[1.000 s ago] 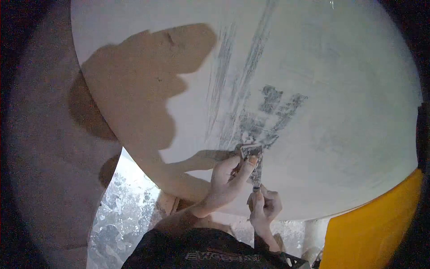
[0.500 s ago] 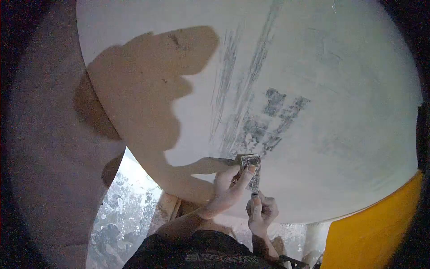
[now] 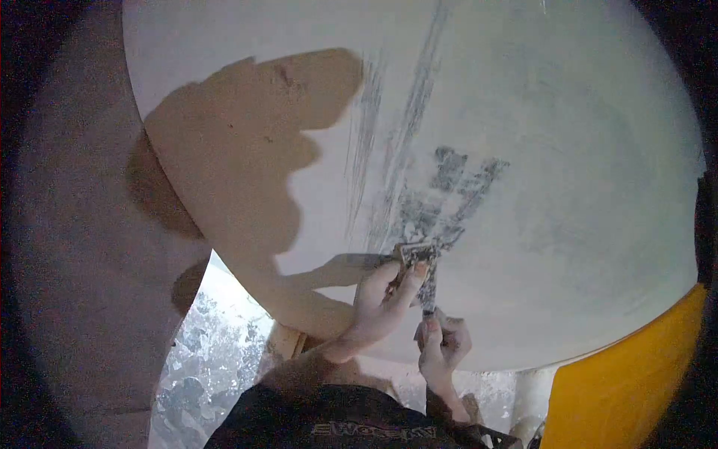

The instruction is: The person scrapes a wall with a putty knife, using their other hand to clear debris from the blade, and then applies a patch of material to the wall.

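Note:
My right hand (image 3: 444, 346) is closed round the lower handle end of a putty knife (image 3: 428, 292) with a dark, speckled blade, thumb on top. On the left, my left hand (image 3: 383, 298) grips the blade near its wide end, thumb on the face and fingers curled behind, partly hidden. The blade's far edge is at or near a large pale curved surface (image 3: 583, 224); whether it touches cannot be made out. Just beyond the blade, a dark scraped patch (image 3: 449, 168) and long grey streaks mark this surface.
A broad brown shadow (image 3: 224, 157) falls across the surface's left side. A dull grey-brown wall or sheet (image 3: 67, 224) lies beyond its left edge. An orange-yellow panel (image 3: 624, 367) stands at lower right, and a brightly lit mottled area (image 3: 206, 367) shows at lower left.
The putty knife and both hands have moved slightly up the surface, and the right hand a little to the right. Both grips stay the same. The view has shifted slightly.

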The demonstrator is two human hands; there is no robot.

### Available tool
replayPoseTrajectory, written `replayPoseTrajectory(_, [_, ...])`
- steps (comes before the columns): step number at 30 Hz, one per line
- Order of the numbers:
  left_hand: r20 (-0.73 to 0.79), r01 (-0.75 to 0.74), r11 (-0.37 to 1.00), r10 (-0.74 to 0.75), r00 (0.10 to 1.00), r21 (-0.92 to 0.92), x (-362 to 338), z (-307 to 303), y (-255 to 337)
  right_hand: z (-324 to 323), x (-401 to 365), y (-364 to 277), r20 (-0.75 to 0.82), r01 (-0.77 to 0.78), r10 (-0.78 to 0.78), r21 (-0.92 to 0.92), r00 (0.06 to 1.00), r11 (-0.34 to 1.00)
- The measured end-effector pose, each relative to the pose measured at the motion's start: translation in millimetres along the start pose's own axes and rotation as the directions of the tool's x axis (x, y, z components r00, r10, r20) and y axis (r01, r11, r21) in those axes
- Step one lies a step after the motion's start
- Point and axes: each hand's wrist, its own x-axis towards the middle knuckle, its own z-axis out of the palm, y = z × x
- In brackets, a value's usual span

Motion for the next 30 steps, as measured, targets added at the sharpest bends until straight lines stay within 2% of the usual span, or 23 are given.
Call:
replayPoseTrajectory(2, [0.021, -0.053, 0.998, 0.054, 0.998, -0.038, 4.6, -1.4, 2.7, 6.1, 3.6, -6.2, -0.056, -0.023, 0.031, 0.142, 0.998, 0.990])
replayPoseTrajectory(4, [0.020, -0.071, 0.996, 0.072, 0.997, -0.048, -0.7, -3.2, -13.9, 2.7, -7.5, 0.2, -0.018, -0.063, 0.066, 0.160, 0.998, 0.985])
replayPoseTrajectory(6, [-0.026, -0.114, 0.989, 0.117, 0.993, 0.089, -4.3, -2.3, -22.0, -0.6, -13.8, 2.5, 0.016, -0.091, 0.090, 0.175, 0.996, 0.980])
replayPoseTrajectory(8, [-0.048, -0.080, 0.996, 0.082, 0.996, 0.028, -3.0, 0.1, -12.0, -1.0, -12.8, -1.8, 0.027, -0.127, 0.124, 0.201, 0.992, 0.971])
replayPoseTrajectory(10, [-0.013, -0.150, 0.987, 0.151, 0.988, 0.052, 3.3, -1.4, 0.6, 2.0, -0.3, -7.0, 0.022, -0.104, 0.102, 0.235, 0.995, 0.966])
replayPoseTrajectory(12, [-0.026, -0.136, 0.990, 0.137, 0.990, 0.026, 3.3, 0.6, 14.7, 4.0, 11.9, -11.6, 0.025, -0.056, 0.051, 0.307, 0.998, 0.950])
replayPoseTrajectory(13, [-0.008, -0.110, 0.994, 0.110, 0.994, 0.000, 3.9, -1.1, 11.4, 4.9, 11.6, -15.9, 0.015, -0.074, 0.072, 0.235, 0.997, 0.969])
replayPoseTrajectory(14, [0.009, -0.088, 0.996, 0.088, 0.996, -0.025, 4.6, -3.1, 10.3, 3.5, 8.6, -12.8, 0.017, -0.068, 0.066, 0.238, 0.998, 0.969])
replayPoseTrajectory(16, [0.010, -0.128, 0.991, 0.129, 0.992, -0.031, -5.8, -4.3, -1.9, -3.5, -7.7, 0.3, 0.098, -0.084, 0.075, 0.086, 0.992, 0.993])
replayPoseTrajectory(17, [-0.007, -0.106, 0.994, 0.106, 0.994, -0.021, -8.1, -2.6, -19.9, 2.4, -17.9, 3.4, 0.008, -0.135, 0.135, 0.152, 0.991, 0.979])
replayPoseTrajectory(18, [-0.024, -0.075, 0.997, 0.075, 0.997, -0.012, -7.4, -2.0, -17.7, 3.1, -12.3, 2.4, 0.010, -0.130, 0.130, 0.154, 0.992, 0.980])
replayPoseTrajectory(20, [0.008, -0.040, 0.999, 0.040, 0.999, 0.008, -6.0, -4.2, -9.0, 1.6, -4.4, -4.5, -0.003, -0.042, 0.043, 0.175, 0.999, 0.984])
replayPoseTrajectory(21, [0.012, -0.084, 0.994, 0.084, 0.996, 0.064, 0.2, -4.9, 1.2, -0.1, -0.9, -1.4, -0.010, 0.013, -0.012, 0.142, 1.000, 0.990])
replayPoseTrajectory(22, [0.021, -0.134, 0.984, 0.132, 0.991, 0.120, 5.2, -5.5, 9.4, 3.8, 3.9, -7.6, -0.012, 0.003, -0.001, 0.137, 1.000, 0.991])
replayPoseTrajectory(24, [0.043, -0.129, 0.990, 0.126, 0.991, 0.050, 6.3, -5.4, 14.6, 9.9, 15.0, -23.2, -0.013, -0.082, 0.088, 0.264, 0.996, 0.961])
replayPoseTrajectory(25, [0.004, -0.140, 0.990, 0.140, 0.990, 0.028, 3.8, -4.4, 13.7, 6.4, 10.4, -20.9, -0.014, -0.080, 0.087, 0.262, 0.996, 0.962])
replayPoseTrajectory(26, [-0.034, -0.159, 0.987, 0.159, 0.987, 0.009, 1.6, -3.2, 12.9, 0.7, 2.6, -15.5, 0.069, -0.135, 0.123, 0.216, 0.990, 0.967])
replayPoseTrajectory(27, [-0.002, -0.026, 0.995, 0.026, 1.000, 0.096, -5.3, -11.3, -7.9, -1.7, -3.1, -9.5, 0.148, -0.182, 0.158, 0.167, 0.976, 0.969])
replayPoseTrajectory(30, [-0.010, -0.041, 0.998, 0.042, 0.999, 0.039, -9.4, -9.4, -10.0, 2.1, -12.2, -5.2, 0.072, -0.158, 0.144, 0.264, 0.987, 0.951])
